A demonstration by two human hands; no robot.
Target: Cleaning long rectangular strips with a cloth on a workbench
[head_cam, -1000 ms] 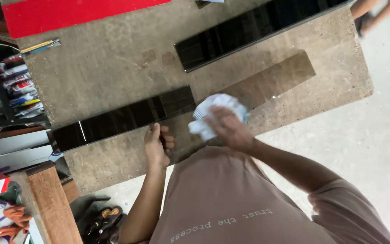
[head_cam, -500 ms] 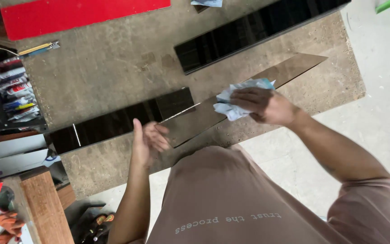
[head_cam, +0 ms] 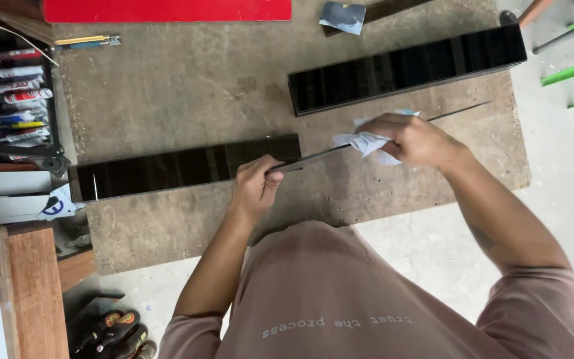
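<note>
My left hand (head_cam: 255, 186) grips the near end of a long dark glass strip (head_cam: 320, 155) that stands on edge over the worn board. The strip runs up and to the right, its thin far end (head_cam: 463, 109) showing past my right hand. My right hand (head_cam: 414, 139) presses a crumpled white cloth (head_cam: 365, 142) around the strip near its middle. A second dark strip (head_cam: 167, 168) lies flat just left of my left hand. A third dark strip (head_cam: 406, 68) lies flat above my right hand.
The brown worktop (head_cam: 187, 93) carries a red panel (head_cam: 167, 9) at its far edge and a small grey scrap (head_cam: 342, 16). A rack of tubes (head_cam: 18, 93) stands at left. Wooden planks (head_cam: 34, 292) and sandals (head_cam: 104, 329) are at lower left. Green rods (head_cam: 573, 70) lie at right.
The strip went from lying flat to standing on its edge. My right hand with the cloth slid along it toward the right, then back toward the middle. My left hand closed on the near end.
</note>
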